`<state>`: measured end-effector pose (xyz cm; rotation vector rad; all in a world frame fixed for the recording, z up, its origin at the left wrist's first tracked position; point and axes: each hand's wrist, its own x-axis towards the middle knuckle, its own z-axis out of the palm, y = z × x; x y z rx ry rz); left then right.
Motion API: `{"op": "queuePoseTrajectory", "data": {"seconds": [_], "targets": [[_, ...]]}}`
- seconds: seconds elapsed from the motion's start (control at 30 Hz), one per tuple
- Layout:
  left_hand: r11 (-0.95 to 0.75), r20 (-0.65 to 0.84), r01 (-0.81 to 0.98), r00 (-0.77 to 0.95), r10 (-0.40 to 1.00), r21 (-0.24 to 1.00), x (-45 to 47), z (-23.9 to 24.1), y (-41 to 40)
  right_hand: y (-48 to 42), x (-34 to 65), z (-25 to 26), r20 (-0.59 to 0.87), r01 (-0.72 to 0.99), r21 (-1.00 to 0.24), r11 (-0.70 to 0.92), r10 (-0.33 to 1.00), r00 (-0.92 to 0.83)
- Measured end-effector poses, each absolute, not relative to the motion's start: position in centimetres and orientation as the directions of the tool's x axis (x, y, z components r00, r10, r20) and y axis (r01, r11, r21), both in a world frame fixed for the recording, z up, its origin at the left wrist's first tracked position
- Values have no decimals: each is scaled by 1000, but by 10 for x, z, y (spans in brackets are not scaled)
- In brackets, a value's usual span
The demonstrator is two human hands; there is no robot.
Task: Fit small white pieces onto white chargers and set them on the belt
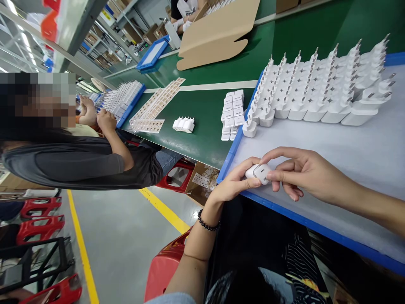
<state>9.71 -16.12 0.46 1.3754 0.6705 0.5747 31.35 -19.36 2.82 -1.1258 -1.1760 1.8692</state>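
Observation:
Between my two hands is a white charger point(261, 172), its face with a small slot turned toward me. My left hand point(236, 179), with a black bead bracelet at the wrist, is closed around its left side. The thumb and forefinger of my right hand point(295, 171) pinch its right side, while the other fingers curl loosely. Both hands are over the near left edge of a blue-rimmed tray point(232, 153). Behind them in that tray stand rows of white plug chargers point(316, 88), pins up.
Stacked white charger pieces point(233, 112) sit left of the tray, and a few plugs point(184, 124) stand farther left on the green table point(207, 145). Sticker sheets point(158, 103) lie near a co-worker point(72, 162). A cardboard box point(218, 33) is at the back.

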Motion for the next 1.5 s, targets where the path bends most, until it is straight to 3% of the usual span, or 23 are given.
{"op": "queuePoseTrajectory", "data": {"seconds": [0.47,1.5], "targets": [[109,-143,92,691,709,990,95,5,-160,-194,315,32,-324,-60,-919,-390,834,-447],[168,-167,70,713,681,983,97,7,-160,-194,316,27,-306,1,-940,-340,845,-438]]}}
